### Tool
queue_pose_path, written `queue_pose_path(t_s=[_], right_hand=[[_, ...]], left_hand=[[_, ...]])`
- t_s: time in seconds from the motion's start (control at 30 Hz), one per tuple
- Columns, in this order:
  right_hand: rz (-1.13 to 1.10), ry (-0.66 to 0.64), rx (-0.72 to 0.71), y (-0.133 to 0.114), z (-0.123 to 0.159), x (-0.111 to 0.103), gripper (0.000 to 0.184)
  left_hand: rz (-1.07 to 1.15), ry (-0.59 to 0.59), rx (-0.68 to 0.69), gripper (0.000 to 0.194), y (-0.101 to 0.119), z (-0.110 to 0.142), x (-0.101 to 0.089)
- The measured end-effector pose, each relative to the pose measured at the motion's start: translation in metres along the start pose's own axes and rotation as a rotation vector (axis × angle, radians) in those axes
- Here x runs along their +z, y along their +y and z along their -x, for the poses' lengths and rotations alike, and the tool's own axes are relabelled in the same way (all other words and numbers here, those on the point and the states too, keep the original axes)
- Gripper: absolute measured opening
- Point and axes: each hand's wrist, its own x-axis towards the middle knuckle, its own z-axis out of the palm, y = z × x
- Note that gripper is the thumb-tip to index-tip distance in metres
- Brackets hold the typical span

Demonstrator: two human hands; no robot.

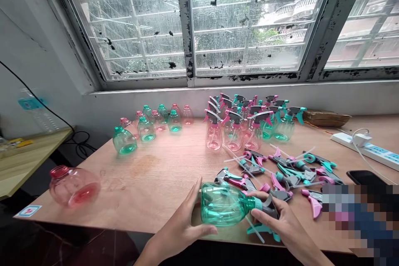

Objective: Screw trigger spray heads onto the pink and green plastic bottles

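Observation:
A clear green spray bottle (222,204) lies on its side in the air above the table's front edge. My right hand (282,220) is closed around its dark grey trigger head, by the green collar at the neck. Around the bottle's base, my left hand (183,220) is spread, with the thumb along the lower side and the fingers at the far side; whether it touches is hard to tell. Just beyond my hands lies a pile of loose trigger sprayer heads (289,170) in pink, teal and grey, with thin tubes. One teal sprayer head (264,229) lies under the bottle.
A pink bottle (76,187) lies tilted at the left. Several headless bottles (146,129) stand at the back left. Assembled spray bottles (233,133) cluster near the window wall. At right are a power strip (370,149), a dark phone (368,178) and a blurred patch.

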Motion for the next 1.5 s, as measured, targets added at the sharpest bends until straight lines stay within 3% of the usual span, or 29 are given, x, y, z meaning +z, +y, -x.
queue_pose_path(t_s=[0.3, 0.5, 0.67, 1.17, 1.4, 1.5], right_hand=[[0.089, -0.030, -0.025, 0.003, 0.001, 0.000, 0.037], [0.098, -0.056, -0.006, 0.005, 0.001, -0.002, 0.039], [0.115, -0.038, -0.009, 0.005, 0.001, -0.003, 0.040], [0.146, -0.020, -0.064, 0.005, 0.001, -0.004, 0.038], [0.072, -0.078, -0.024, 0.004, 0.001, -0.004, 0.040], [0.072, -0.086, -0.022, 0.003, 0.001, -0.004, 0.038]], left_hand=[[0.040, -0.049, 0.144, 0.091, -0.009, -0.001, 0.001], [-0.063, -0.012, 0.048, 0.110, -0.009, 0.001, 0.000], [-0.133, -0.016, 0.031, 0.104, -0.006, 0.000, -0.002], [0.028, 0.004, 0.095, 0.092, 0.003, -0.002, 0.002], [0.167, -0.095, 0.134, 0.091, -0.006, -0.004, 0.002], [0.143, -0.098, 0.094, 0.106, -0.004, -0.004, 0.000]])
